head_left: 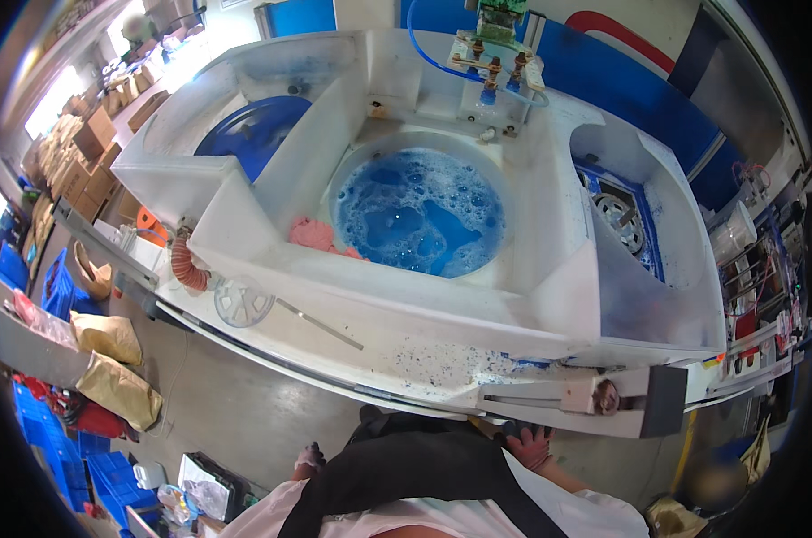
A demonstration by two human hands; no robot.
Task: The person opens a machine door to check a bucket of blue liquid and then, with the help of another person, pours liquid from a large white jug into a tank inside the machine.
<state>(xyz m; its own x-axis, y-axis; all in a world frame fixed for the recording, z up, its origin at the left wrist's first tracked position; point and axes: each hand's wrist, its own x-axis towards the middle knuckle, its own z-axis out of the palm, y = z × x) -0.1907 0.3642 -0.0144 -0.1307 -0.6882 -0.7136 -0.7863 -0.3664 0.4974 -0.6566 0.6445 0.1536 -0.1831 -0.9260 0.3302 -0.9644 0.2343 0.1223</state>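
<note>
White tub [415, 309] of foamy blue liquid [451, 229] sits straight ahead, beyond both hands. From here, left hand [309, 459] hangs low beside the black apron [406, 459], fingers seemingly half-curled; can't tell if it grips anything. Right hand [531, 448], fingers loosely spread, looks unladen near the grey metal arm [558, 396]; contact unclear. Probably a pause between steps; reaching in calls for raising hands over the tub's near side.

Left grip [310, 457] low, right grip [529, 446] splayed
</note>
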